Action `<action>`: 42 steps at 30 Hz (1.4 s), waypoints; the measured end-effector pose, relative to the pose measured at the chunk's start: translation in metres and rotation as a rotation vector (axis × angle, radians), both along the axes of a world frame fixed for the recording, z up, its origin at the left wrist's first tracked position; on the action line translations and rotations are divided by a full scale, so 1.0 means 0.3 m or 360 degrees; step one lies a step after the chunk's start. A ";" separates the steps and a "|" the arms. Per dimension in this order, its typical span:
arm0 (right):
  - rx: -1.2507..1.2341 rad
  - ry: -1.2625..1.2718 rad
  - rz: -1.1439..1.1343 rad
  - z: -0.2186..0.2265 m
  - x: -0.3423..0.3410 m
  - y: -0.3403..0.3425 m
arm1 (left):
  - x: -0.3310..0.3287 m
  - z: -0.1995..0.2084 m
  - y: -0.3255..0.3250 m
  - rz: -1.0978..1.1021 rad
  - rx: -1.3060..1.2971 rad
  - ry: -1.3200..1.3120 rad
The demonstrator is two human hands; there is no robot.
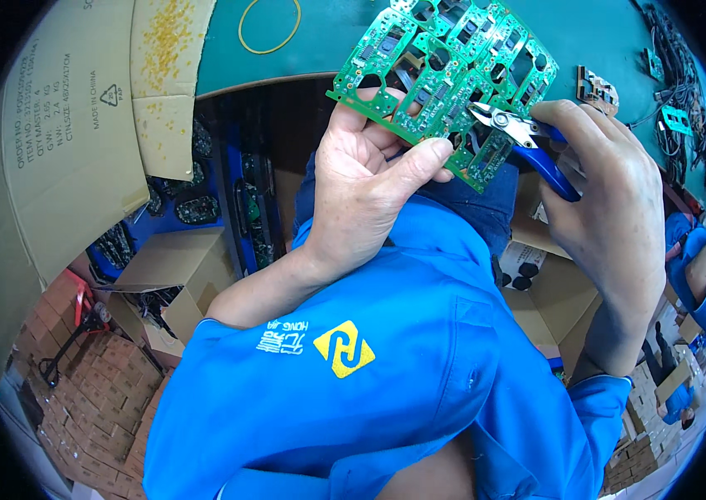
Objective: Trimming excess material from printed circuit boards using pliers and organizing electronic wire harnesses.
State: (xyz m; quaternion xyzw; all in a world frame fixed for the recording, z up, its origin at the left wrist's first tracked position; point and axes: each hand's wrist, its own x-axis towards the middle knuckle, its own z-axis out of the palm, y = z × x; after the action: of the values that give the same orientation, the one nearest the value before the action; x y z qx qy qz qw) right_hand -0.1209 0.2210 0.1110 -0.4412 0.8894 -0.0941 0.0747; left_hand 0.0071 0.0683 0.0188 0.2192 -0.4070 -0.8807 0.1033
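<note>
A green panel of joined circuit boards is held up and tilted at the front edge of the green work table. My left hand grips its near left edge, with the thumb on top and the other fingers beneath. My right hand is closed round the blue handles of a pair of side cutters. The cutters' metal jaws touch or hover just over the panel near its middle right; I cannot tell which. Dark components and cut-out openings cover the panel.
A yellow ring lies on the green table. Small brown boards and bundles of black cables are at the right. Opened cardboard with yellow bits fills the left. Below stand cardboard boxes; other people are at far right.
</note>
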 end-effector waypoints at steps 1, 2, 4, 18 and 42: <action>0.0000 -0.0039 -0.0029 0.001 0.001 -0.001 | -0.001 0.002 -0.001 -0.0010 -0.0012 -0.0003; 0.0000 -0.0079 -0.0057 0.003 0.001 -0.002 | -0.001 0.003 -0.002 -0.0020 -0.0024 -0.0005; 0.0000 -0.0118 -0.0086 0.003 0.003 -0.001 | -0.001 0.003 -0.004 -0.0029 -0.0037 -0.0007; -0.0105 -0.0051 -0.0058 -0.004 0.008 0.014 | -0.003 0.002 -0.006 -0.0047 -0.0023 0.0005; -0.0029 -0.0061 -0.0011 -0.010 0.010 0.014 | -0.007 0.005 -0.009 -0.0068 -0.0093 -0.0039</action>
State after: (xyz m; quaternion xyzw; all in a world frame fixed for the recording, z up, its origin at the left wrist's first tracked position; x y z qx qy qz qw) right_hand -0.1179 0.2252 0.1080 -0.4368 0.8884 -0.1110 0.0873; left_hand 0.0049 0.0656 0.0204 0.2182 -0.4383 -0.8677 0.0856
